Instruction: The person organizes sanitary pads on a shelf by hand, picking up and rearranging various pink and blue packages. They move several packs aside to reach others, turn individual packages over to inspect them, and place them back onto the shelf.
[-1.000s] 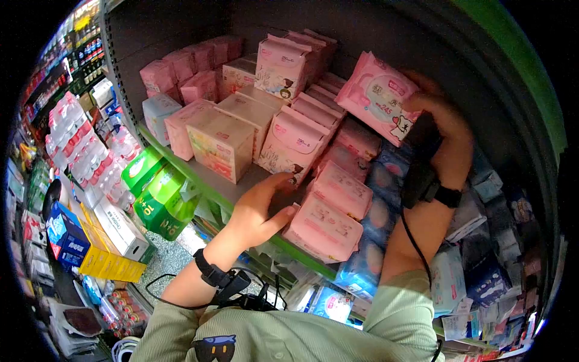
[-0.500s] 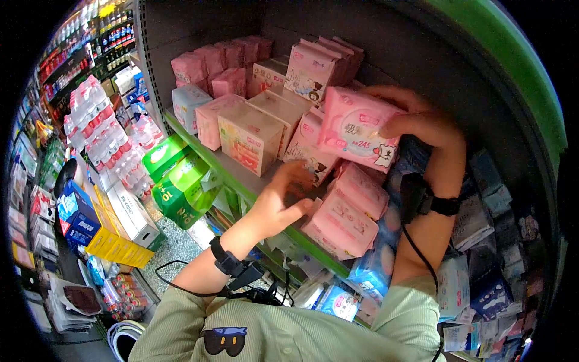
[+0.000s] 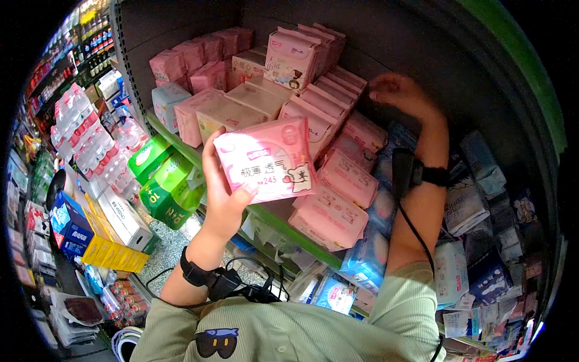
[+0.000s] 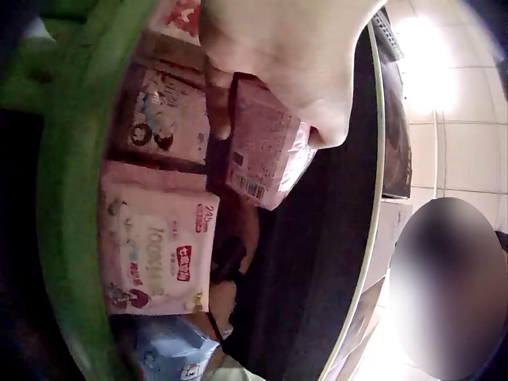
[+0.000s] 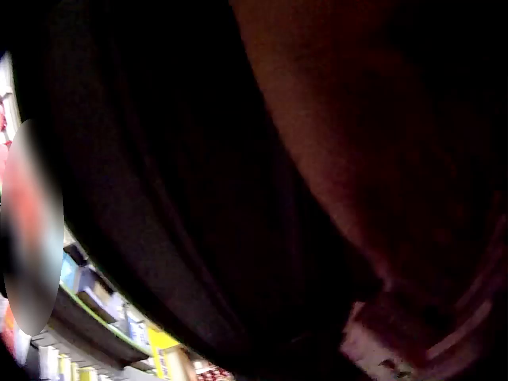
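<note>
My left hand [image 3: 224,208] grips a pink pack of sanitary pads [image 3: 268,160] marked 245, thumb on its printed front and fingers behind its left edge. The pack is held up in front of the shelf's boxes. In the left wrist view the back of this pack [image 4: 266,147] shows a barcode. Farther back, my right hand [image 3: 403,95] reaches toward the shelf's rear wall, its fingers loosely bent beside the row of upright pink packs [image 3: 329,99]. The right wrist view is very dark, with a pale pack [image 5: 377,341] near the fingertips.
Two stacked pink packs [image 3: 332,217] lie at the green shelf edge [image 3: 283,235], with blue packs [image 3: 365,259] to their right. Cream boxes [image 3: 226,114] stand at the left. Green tissue packs [image 3: 169,193] and bundled water bottles [image 3: 90,145] are beyond the shelf's left end.
The pink pack has passed from my right hand to my left and come forward and left. My right hand has let go and moved back toward the rear wall.
</note>
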Action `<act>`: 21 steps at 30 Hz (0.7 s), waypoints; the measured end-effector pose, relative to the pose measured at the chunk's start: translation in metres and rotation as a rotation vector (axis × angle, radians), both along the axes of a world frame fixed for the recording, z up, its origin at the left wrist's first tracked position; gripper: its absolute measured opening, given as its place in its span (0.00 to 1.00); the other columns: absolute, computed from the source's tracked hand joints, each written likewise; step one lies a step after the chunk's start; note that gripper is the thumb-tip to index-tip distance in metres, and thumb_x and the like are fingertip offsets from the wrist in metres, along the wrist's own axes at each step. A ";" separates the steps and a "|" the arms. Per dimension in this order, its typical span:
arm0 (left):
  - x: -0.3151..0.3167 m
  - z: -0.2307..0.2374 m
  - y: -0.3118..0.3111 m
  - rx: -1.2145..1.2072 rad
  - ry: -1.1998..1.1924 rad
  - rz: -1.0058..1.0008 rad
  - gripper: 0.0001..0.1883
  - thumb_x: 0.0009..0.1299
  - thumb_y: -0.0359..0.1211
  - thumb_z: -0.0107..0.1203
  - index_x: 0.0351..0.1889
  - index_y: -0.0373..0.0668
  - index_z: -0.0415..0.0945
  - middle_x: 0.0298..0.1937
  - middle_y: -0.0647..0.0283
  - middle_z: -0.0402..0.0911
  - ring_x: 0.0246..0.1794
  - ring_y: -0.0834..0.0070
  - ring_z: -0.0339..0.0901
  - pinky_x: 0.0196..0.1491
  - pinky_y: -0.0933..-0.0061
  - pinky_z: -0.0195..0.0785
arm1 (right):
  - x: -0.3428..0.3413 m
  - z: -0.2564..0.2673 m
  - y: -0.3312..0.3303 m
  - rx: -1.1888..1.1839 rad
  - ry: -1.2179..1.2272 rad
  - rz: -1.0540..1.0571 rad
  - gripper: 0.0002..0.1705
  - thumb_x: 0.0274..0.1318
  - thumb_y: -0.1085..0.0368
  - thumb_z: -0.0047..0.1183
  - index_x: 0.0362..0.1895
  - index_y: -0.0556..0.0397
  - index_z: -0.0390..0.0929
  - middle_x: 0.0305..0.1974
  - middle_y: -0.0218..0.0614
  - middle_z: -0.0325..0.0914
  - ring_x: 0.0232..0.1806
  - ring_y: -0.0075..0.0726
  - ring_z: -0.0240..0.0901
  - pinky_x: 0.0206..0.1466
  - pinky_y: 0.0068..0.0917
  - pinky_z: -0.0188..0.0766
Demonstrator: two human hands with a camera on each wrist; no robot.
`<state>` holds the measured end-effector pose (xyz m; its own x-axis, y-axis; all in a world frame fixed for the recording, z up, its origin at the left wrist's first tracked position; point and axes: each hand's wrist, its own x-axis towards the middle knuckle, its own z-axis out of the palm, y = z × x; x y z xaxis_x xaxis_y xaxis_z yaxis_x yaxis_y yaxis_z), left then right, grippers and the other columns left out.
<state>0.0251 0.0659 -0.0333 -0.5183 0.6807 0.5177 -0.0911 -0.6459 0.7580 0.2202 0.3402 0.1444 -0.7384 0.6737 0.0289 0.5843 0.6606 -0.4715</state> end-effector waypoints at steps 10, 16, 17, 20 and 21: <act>0.004 -0.031 0.012 -0.071 -0.114 -0.075 0.48 0.60 0.40 0.57 0.71 0.37 0.36 0.66 0.53 0.55 0.67 0.65 0.56 0.68 0.64 0.49 | 0.016 -0.096 0.071 -0.094 -0.282 -0.128 0.51 0.37 0.50 0.68 0.67 0.53 0.61 0.64 0.46 0.65 0.66 0.45 0.60 0.67 0.37 0.57; 0.000 -0.035 0.014 -0.075 -0.097 -0.095 0.47 0.60 0.39 0.56 0.71 0.37 0.37 0.66 0.52 0.55 0.67 0.65 0.56 0.68 0.64 0.49 | 0.044 -0.057 0.079 -0.173 0.099 -0.268 0.47 0.36 0.52 0.65 0.65 0.51 0.66 0.56 0.41 0.73 0.56 0.40 0.68 0.61 0.32 0.61; 0.000 -0.035 0.013 -0.082 -0.100 -0.099 0.47 0.60 0.39 0.56 0.71 0.38 0.37 0.66 0.52 0.55 0.67 0.65 0.56 0.68 0.64 0.49 | 0.046 -0.052 0.073 -0.172 0.099 -0.291 0.39 0.35 0.50 0.65 0.56 0.49 0.71 0.49 0.37 0.74 0.49 0.39 0.68 0.54 0.31 0.63; 0.000 -0.037 0.015 -0.093 -0.067 -0.092 0.49 0.59 0.39 0.54 0.74 0.43 0.34 0.68 0.54 0.55 0.68 0.62 0.56 0.69 0.58 0.49 | 0.039 -0.038 0.040 -0.172 0.107 -0.319 0.24 0.33 0.47 0.63 0.38 0.42 0.81 0.35 0.30 0.77 0.36 0.36 0.68 0.41 0.30 0.66; 0.001 -0.037 0.015 -0.088 -0.074 -0.090 0.48 0.60 0.39 0.54 0.73 0.41 0.36 0.67 0.54 0.55 0.68 0.63 0.55 0.69 0.60 0.49 | 0.038 -0.040 0.046 -0.172 0.112 -0.297 0.24 0.33 0.47 0.63 0.39 0.41 0.81 0.35 0.29 0.77 0.36 0.35 0.68 0.41 0.30 0.66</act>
<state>0.0257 0.0812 -0.0703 -0.4874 0.7673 0.4168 -0.2031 -0.5639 0.8005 0.2584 0.3865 0.1043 -0.5082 0.8606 -0.0342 0.6774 0.3749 -0.6329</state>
